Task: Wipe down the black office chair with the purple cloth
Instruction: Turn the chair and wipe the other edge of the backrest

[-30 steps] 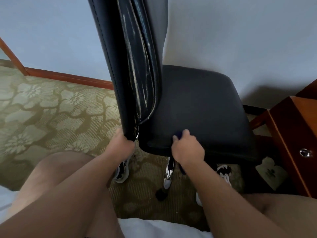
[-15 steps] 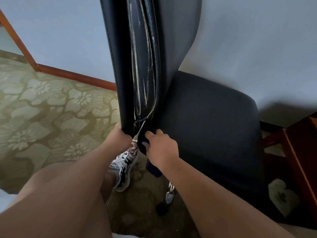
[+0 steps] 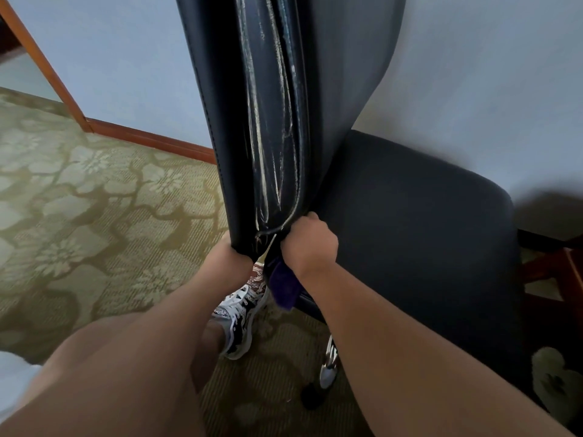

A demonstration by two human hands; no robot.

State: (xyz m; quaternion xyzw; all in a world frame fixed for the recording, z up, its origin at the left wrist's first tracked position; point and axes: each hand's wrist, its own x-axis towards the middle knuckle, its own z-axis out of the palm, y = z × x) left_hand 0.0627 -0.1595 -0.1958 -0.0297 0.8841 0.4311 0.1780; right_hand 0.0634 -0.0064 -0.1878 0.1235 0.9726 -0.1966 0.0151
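Left hand [image 3: 235, 257]: fingers curled round the bottom edge of the backrest [image 3: 268, 121] of the black office chair [image 3: 347, 89], bracing it.

Right hand [image 3: 307, 244], just beside the left: fist closed on the purple cloth [image 3: 284, 287] and pushed into the backrest's lower corner, where it meets the seat [image 3: 426, 247]. A tail of cloth hangs below the wrist.

Handling, as judged:
- Cloth is soft, light and limp. Bunch it in the palm so the tail doesn't drag.
- Backrest cover is glossy and creased, worn to pale streaks. It is likely slick and may flake, so use light pressure.
- The chair may roll or swivel. The padded edge under the left hand looks the surest hold.
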